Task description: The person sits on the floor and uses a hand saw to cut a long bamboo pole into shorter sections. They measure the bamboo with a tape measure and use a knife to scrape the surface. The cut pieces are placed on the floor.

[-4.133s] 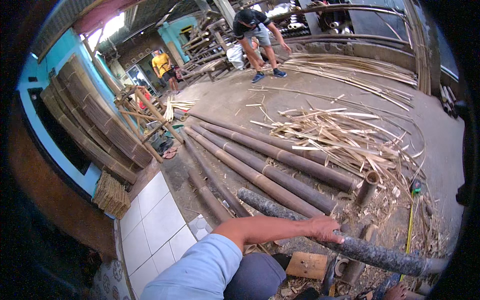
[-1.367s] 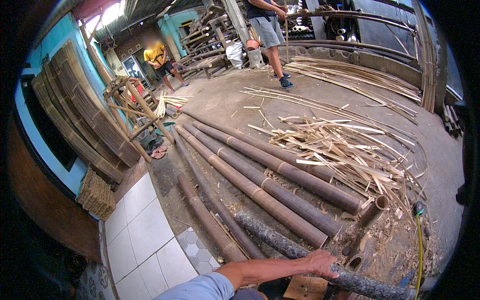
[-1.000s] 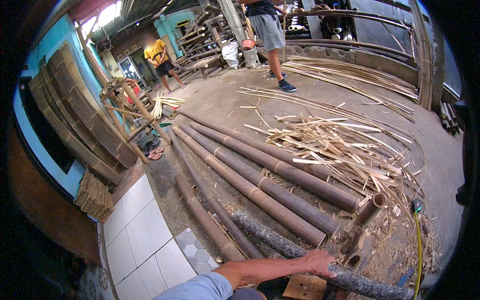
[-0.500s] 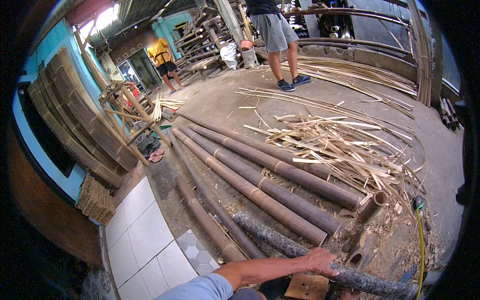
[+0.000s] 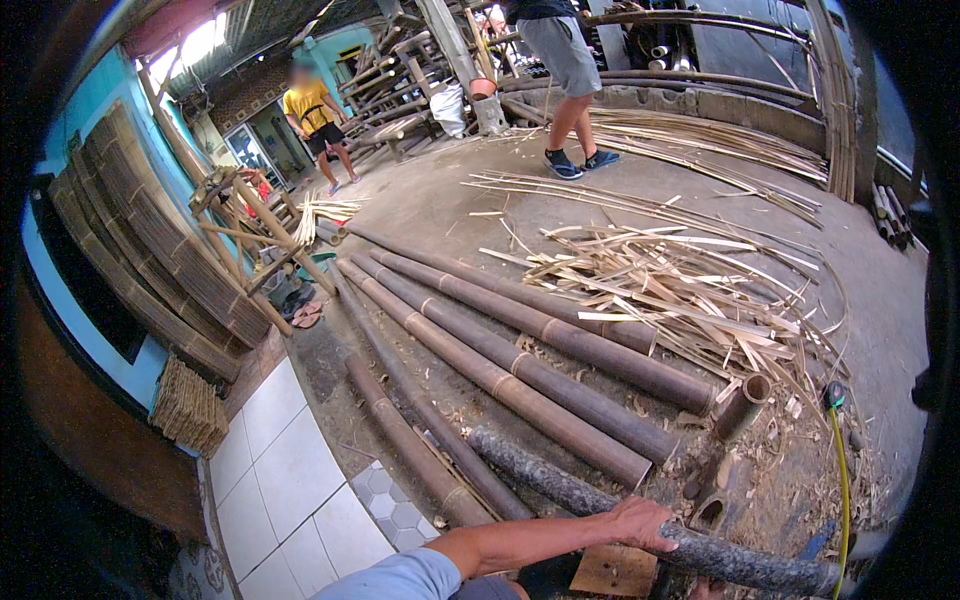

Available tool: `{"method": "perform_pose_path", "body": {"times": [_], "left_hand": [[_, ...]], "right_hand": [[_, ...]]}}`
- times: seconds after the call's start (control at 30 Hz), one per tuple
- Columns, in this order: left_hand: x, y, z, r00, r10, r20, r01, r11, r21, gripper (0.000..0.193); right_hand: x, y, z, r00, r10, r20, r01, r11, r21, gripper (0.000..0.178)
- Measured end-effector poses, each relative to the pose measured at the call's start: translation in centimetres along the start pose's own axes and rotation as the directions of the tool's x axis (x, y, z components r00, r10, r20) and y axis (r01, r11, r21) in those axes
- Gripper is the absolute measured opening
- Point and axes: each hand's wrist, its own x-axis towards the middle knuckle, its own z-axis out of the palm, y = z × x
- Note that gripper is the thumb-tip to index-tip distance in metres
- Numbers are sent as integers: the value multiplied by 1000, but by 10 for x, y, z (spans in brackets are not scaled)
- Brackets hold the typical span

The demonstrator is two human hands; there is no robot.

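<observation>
A dark, grey-mottled pole (image 5: 540,468) slants across the foreground toward the lower right. From the lower edge my left arm reaches out, and my left hand (image 5: 640,524) is closed over the top of the pole. Below the pole a bit of skin, apparently my right hand (image 5: 706,588), shows at the lower edge; its fingers are mostly hidden. A yellow measuring tape (image 5: 842,490) runs down past the pole's right end from a green and black case (image 5: 834,394). A flat brown board (image 5: 614,570) lies under the pole near my left hand.
Several long brown bamboo poles (image 5: 500,375) lie side by side ahead. Short bamboo pieces (image 5: 744,405) stand at right, near a heap of split strips (image 5: 680,290). White tiles (image 5: 290,480) border the left. Two people stand farther back, one in a yellow shirt (image 5: 308,106), one in grey shorts (image 5: 562,50).
The person in grey shorts has turned and shifted a leg; the one in yellow has changed stance. My left hand keeps its hold on the pole. The view has tilted slightly.
</observation>
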Motion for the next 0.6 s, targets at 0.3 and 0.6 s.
{"method": "perform_pose_path", "body": {"times": [0.3,0.6], "left_hand": [[6,-10,18,999,15,-50,-15,1000,6,74],[3,-8,15,999,17,-48,-17,1000,11,68]], "right_hand": [[-2,2,-1,1000,11,-4,-11,1000,5,66],[-3,6,-3,1000,21,-9,-21,1000,12,68]]}}
